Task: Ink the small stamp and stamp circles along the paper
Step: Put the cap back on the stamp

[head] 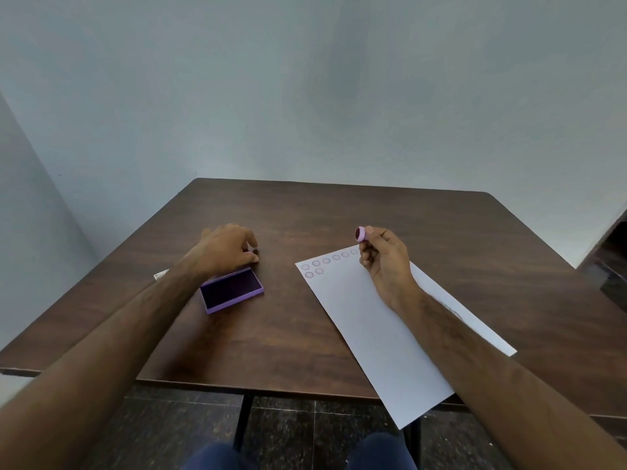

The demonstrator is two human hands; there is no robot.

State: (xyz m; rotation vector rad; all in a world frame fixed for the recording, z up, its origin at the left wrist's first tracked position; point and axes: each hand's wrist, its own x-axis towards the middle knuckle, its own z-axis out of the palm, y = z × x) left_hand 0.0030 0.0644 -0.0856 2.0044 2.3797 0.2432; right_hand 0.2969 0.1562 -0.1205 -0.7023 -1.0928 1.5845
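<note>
My right hand [385,257] holds a small round purple stamp [360,233] in its fingertips, lifted above the far edge of a white paper [373,337], with the dark inked face turned left. Several stamped circles [326,261] run along the paper's far edge, and two more [314,273] begin a second row at the left. An open purple ink pad [231,289] lies left of the paper. My left hand [227,247] rests on the table just behind the pad, fingers curled, nothing visible in it.
The brown wooden table [339,212] stands against a pale wall. The paper's near corner hangs over the table's front edge. A small white scrap [160,274] lies beside my left forearm. A dark piece of furniture [610,259] stands at the right.
</note>
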